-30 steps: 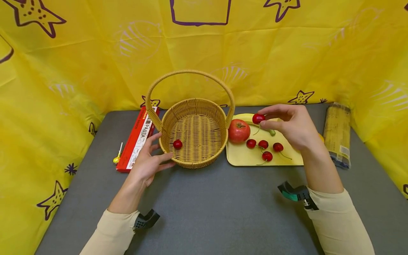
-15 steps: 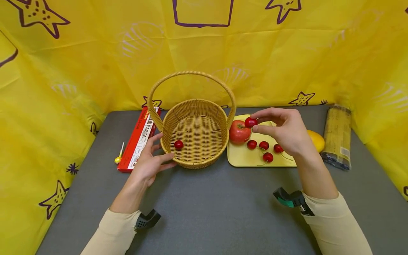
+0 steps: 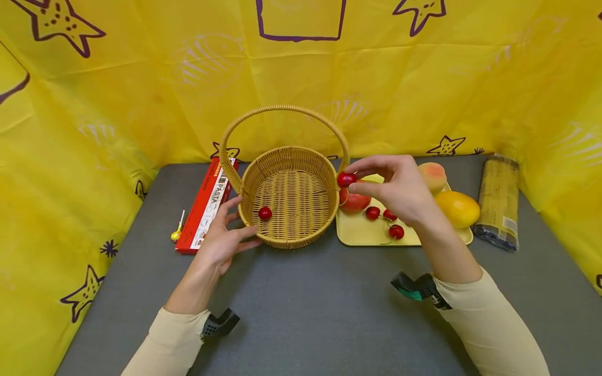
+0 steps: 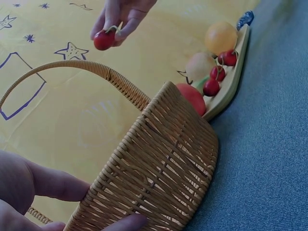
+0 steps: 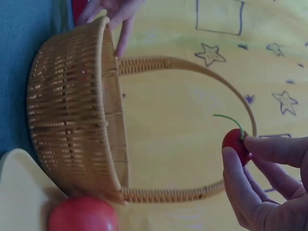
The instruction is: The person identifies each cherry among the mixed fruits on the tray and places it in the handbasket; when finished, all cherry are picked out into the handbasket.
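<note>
A round wicker basket [image 3: 289,237] with a tall arched handle stands on the grey table, holding one red cherry [image 3: 265,213]. My left hand [image 3: 221,240] rests against its left and front side, fingers mostly straight and touching the rim. My right hand [image 3: 400,188] pinches another cherry [image 5: 234,140], green stem upward in the right wrist view, between thumb and fingertips. That cherry is in the air beside the basket's right rim, near the foot of the handle. Beyond the basket's right side, a yellow tray [image 3: 352,237] bears several cherries [image 3: 396,232] and a red tomato [image 3: 354,202].
A peach [image 3: 432,176] and a yellow mango [image 3: 457,209] lie at the tray's right. Farther right is a packet of dry noodles [image 3: 497,201]. Left of the basket are a red pasta box [image 3: 202,209] and a lollipop [image 3: 176,233]. Yellow cloth [image 3: 291,68] hangs behind.
My right hand has carried the pinched cherry leftward from over the tray to the basket's right rim, uncovering the peach and mango. The left hand has stayed on the basket.
</note>
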`<action>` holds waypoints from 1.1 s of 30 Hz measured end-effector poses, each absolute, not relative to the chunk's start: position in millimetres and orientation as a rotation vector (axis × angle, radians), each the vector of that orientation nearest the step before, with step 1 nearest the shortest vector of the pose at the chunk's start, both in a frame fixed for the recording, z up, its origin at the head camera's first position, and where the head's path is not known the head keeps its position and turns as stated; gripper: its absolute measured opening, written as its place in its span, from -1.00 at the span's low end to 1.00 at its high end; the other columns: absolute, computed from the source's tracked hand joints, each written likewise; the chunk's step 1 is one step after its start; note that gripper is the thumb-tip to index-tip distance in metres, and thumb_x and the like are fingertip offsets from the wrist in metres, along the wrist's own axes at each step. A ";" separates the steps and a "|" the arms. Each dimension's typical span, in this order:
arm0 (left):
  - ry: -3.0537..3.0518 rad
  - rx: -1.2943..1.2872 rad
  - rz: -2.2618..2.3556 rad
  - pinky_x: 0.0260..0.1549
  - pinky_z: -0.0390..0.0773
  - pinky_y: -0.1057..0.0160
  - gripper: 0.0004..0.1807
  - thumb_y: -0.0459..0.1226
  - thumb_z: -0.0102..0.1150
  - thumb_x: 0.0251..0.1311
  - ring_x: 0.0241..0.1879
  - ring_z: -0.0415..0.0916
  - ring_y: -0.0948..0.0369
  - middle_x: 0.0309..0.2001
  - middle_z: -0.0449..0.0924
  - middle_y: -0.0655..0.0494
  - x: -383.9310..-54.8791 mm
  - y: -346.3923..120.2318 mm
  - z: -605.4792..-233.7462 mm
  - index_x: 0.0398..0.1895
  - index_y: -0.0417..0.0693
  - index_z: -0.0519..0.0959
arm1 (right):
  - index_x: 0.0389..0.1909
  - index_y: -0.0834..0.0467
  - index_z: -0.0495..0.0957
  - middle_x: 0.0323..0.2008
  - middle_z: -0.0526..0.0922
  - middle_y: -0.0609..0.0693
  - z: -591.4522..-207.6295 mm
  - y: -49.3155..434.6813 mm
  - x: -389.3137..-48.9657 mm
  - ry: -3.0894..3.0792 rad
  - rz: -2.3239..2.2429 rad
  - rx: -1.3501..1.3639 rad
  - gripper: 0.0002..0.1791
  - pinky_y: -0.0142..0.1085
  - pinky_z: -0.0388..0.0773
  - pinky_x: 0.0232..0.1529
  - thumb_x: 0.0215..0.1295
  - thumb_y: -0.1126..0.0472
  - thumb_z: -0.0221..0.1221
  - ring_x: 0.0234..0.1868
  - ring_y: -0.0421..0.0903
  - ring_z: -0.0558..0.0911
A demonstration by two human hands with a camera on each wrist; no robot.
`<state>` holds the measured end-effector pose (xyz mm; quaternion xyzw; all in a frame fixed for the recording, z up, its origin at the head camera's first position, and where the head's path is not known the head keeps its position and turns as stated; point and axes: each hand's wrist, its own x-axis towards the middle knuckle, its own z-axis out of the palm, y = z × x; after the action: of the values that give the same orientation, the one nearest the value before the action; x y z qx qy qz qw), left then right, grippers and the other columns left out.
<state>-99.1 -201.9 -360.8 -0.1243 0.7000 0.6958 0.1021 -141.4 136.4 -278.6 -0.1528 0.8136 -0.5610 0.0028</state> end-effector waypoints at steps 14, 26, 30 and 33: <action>2.068 -0.374 2.053 0.00 0.76 -0.01 -0.05 -0.53 0.18 0.37 0.18 0.57 -0.16 0.52 0.01 -0.25 -99.3 -202.0 -360.2 0.68 0.15 -0.03 | -0.15 -0.03 0.80 -0.20 0.82 -0.05 -278.6 91.6 -156.3 2.492 -1.630 -0.559 -0.76 -0.28 0.54 -0.24 0.18 0.28 0.48 -0.03 -0.12 0.66; 2.070 -0.384 2.049 -0.04 0.77 0.02 -0.05 -0.55 0.16 0.36 0.27 0.47 -0.25 0.52 0.00 -0.25 -99.0 -201.2 -360.6 0.68 0.14 -0.03 | -0.14 0.03 0.80 -0.21 0.82 -0.01 -282.4 60.0 -174.2 2.383 -1.571 -0.602 -0.75 -0.16 0.68 -0.07 0.17 0.33 0.48 -0.15 -0.05 0.73; 2.072 -0.390 2.040 -0.04 0.78 0.03 -0.05 -0.55 0.16 0.36 0.30 0.45 -0.27 0.52 0.00 -0.23 -98.7 -202.0 -359.9 0.68 0.15 -0.02 | -0.11 0.08 0.78 -0.17 0.82 0.05 -281.8 52.5 -180.1 2.312 -1.577 -0.548 -0.74 -0.19 0.72 -0.11 0.19 0.36 0.44 -0.14 -0.02 0.74; 2.078 -0.387 2.035 -0.04 0.78 0.03 -0.05 -0.55 0.17 0.36 0.30 0.45 -0.28 0.53 -0.01 -0.23 -98.5 -202.4 -359.5 0.68 0.14 -0.03 | -0.10 0.06 0.78 -0.16 0.81 0.06 -280.3 47.1 -183.9 2.303 -1.571 -0.542 -0.73 -0.20 0.72 -0.11 0.19 0.36 0.44 -0.14 -0.03 0.75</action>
<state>-98.5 -202.4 -359.5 -0.1313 0.7044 0.6898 0.1036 -183.9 47.1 -280.3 -0.1886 0.8017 -0.5469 0.1502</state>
